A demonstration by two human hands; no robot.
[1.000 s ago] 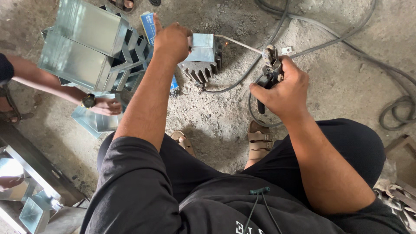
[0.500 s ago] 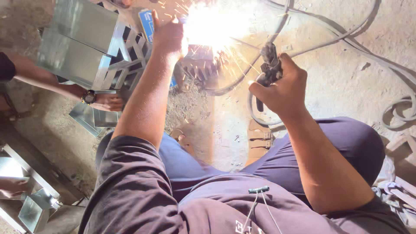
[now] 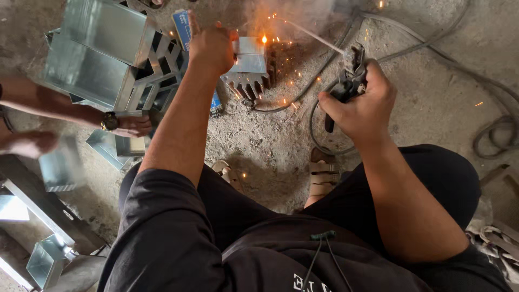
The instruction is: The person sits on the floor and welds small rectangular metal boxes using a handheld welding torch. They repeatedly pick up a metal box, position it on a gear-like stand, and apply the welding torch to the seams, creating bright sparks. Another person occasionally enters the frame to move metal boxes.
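Galvanised sheet-metal box (image 3: 250, 58), small and square, sits on the gritty concrete floor (image 3: 432, 108) just ahead of the crouching person's feet, on top of a dark toothed metal piece (image 3: 254, 86). Orange sparks (image 3: 264, 39) glow at its upper edge and lie scattered over the ground beside it, with a haze of smoke above.

The left hand (image 3: 212, 47) is clenched over the box's left edge, fingers curled down on it, knuckles up, pinning it in place. The right hand (image 3: 361, 103) is wrapped tight around the black handle of a welding electrode holder (image 3: 350, 73); a thin rod (image 3: 313, 33) runs from its clamp up and left toward the sparks. A grey cable (image 3: 319, 81) loops on the floor between the holder and the box, and more cable (image 3: 494, 130) curls off to the right.

Left of the box stands a stack of larger galvanised ducts (image 3: 102, 48), their cut tabs facing the box, with a blue flat object (image 3: 184, 27) wedged between. A second person's hand (image 3: 132, 124), wearing a wristwatch (image 3: 110, 121), rests on a smaller metal piece (image 3: 130, 145) at the foot of that stack; that person's other hand (image 3: 30, 143) is blurred at the left edge. More folded metal pieces (image 3: 46, 262) lie at the lower left. The welder's sandalled feet (image 3: 323, 174) show between the knees.
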